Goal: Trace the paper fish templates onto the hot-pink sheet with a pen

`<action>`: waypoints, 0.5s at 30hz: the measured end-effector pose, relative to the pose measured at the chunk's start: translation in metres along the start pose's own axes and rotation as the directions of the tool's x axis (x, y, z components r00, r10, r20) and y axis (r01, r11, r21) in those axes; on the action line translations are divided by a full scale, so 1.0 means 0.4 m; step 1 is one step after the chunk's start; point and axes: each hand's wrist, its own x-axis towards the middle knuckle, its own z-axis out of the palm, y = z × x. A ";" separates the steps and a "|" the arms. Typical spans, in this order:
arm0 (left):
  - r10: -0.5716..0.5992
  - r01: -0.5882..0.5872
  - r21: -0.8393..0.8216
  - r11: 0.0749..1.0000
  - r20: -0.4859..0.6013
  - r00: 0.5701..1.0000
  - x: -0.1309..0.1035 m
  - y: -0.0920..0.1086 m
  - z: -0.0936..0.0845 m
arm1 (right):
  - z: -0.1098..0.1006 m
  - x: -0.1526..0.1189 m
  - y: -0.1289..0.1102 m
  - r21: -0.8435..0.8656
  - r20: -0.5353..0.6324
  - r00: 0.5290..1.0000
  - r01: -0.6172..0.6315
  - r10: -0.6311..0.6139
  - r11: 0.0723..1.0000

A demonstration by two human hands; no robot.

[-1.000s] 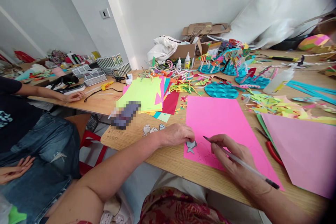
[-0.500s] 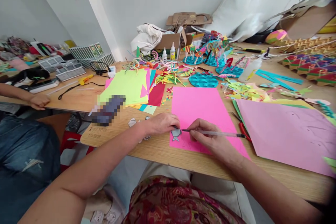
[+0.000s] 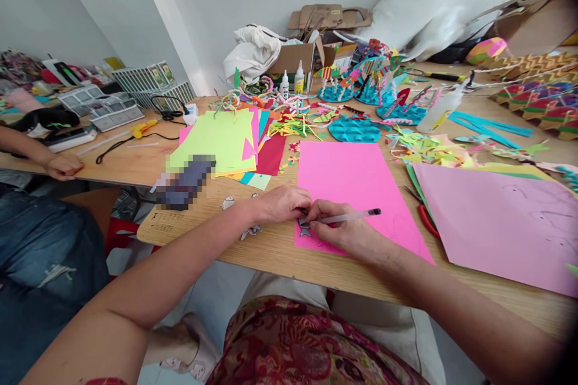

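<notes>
Through the head camera, I have the right hand [image 3: 336, 225] closed in a writing grip on the pen [image 3: 356, 215], its tip hidden by the fingers. The left hand [image 3: 285, 201] rests its fingertips at the fish cutout [image 3: 304, 231]; I can't tell whether they pinch or only press. The fish lies near the close left corner of the pink sheet [image 3: 343, 174], tail showing. I judge the step to be tracing round it. The next move, I reckon, calls for a steady left hand and the pen tight to the paper edge.
</notes>
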 end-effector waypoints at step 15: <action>-0.016 0.016 -0.054 0.998 -0.002 1.000 -0.004 0.013 -0.012 | -0.003 0.011 0.005 -0.002 0.038 0.999 0.009 -0.008 1.000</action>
